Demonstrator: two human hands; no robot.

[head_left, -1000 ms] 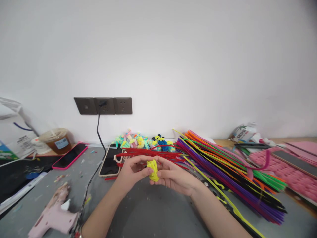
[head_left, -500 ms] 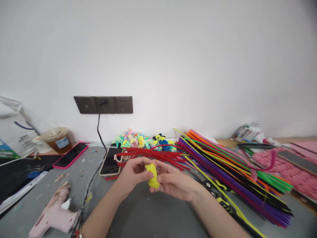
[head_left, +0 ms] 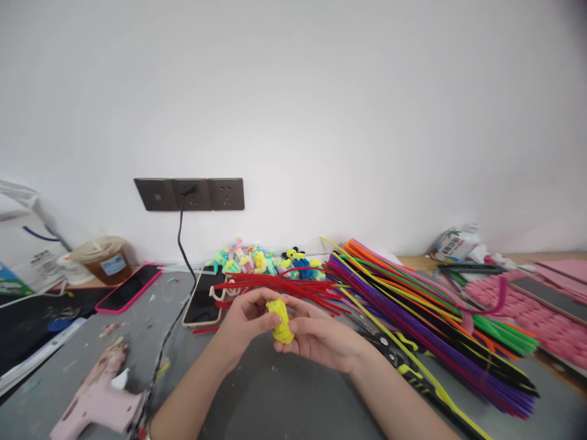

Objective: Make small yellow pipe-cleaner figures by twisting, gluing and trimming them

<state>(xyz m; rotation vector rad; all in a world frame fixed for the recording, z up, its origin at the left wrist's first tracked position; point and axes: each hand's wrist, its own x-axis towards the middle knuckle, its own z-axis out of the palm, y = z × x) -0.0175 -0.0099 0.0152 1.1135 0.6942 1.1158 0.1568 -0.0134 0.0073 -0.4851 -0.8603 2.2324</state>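
Observation:
Between my two hands is a yellow coil of pipe cleaner [head_left: 280, 322], wound into a small, tight bundle and held above the grey table mat [head_left: 284, 397]. My left hand [head_left: 250, 319] grips its left side, the thumb pressed on the front. My right hand [head_left: 316, 333] pinches it from the right, with the thumb on the coil and the other fingers curled beneath and behind. Some fingertips are hidden behind the coil. Just beyond the hands lie loose red pipe cleaners [head_left: 284, 283].
A large bundle of coloured pipe cleaners [head_left: 426, 324] and black-and-yellow pliers [head_left: 389, 349] lie to the right. At left are a pink glue gun [head_left: 103, 397], its cord, two phones [head_left: 131, 287] and a drink cup [head_left: 107, 260]. Small fuzzy figures [head_left: 261, 261] line the wall.
The view shifts very slightly. Both hands still hold the yellow coil in nearly the same place, the coil turned a little.

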